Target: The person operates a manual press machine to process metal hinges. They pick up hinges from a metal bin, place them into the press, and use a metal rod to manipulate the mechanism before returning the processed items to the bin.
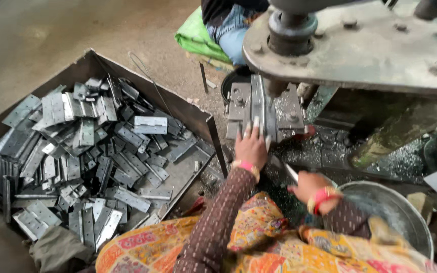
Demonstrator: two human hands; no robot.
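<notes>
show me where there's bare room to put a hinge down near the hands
Bare tray floor shows at the near right corner of the metal tray, beside the hinge pile. The concrete floor beyond is open. The press bed, where the left hand works, is crowded.

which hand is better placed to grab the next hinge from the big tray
Left, probably. The tray of hinges lies on the person's left, and the left hand is the nearer one, though it now rests on the hinge under the press. The right hand holds a thin metal tool on the far side.
</notes>
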